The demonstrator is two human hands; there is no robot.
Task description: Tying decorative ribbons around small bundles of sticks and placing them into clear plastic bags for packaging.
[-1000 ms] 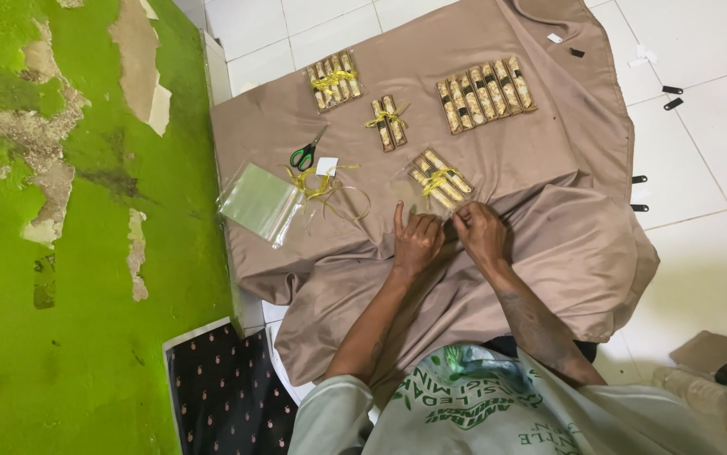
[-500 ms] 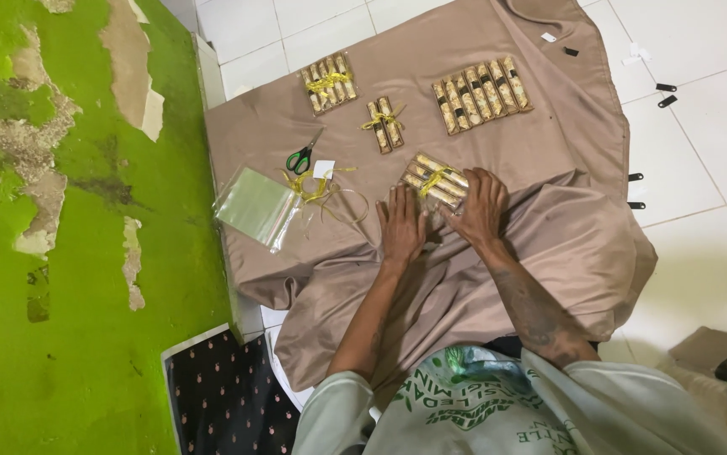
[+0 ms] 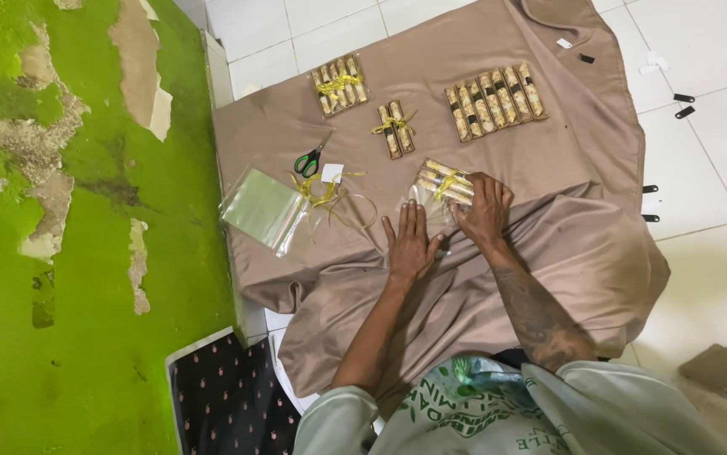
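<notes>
A bundle of gold-wrapped sticks [image 3: 443, 179], tied with gold ribbon, lies on a tan cloth [image 3: 566, 253] spread over the floor. It sits at the mouth of a clear plastic bag [image 3: 424, 205]. My right hand [image 3: 483, 208] curls over the bundle's near right end and grips it. My left hand [image 3: 411, 241] lies flat beside it, fingers straight, pressing the bag down onto the cloth.
Green-handled scissors [image 3: 310, 161], loose gold ribbon [image 3: 331, 195], a white card [image 3: 332, 173] and a stack of clear bags [image 3: 263, 208] lie to the left. Further back are a tied bundle [image 3: 339, 85], a tied pair [image 3: 395, 131] and a row of sticks [image 3: 496, 92]. Black clips [image 3: 684, 104] dot the white tiles.
Both hands have moved forward from the cloth's fold up to the bundle. My left hand has flattened out; my right hand has closed over the bundle's end.
</notes>
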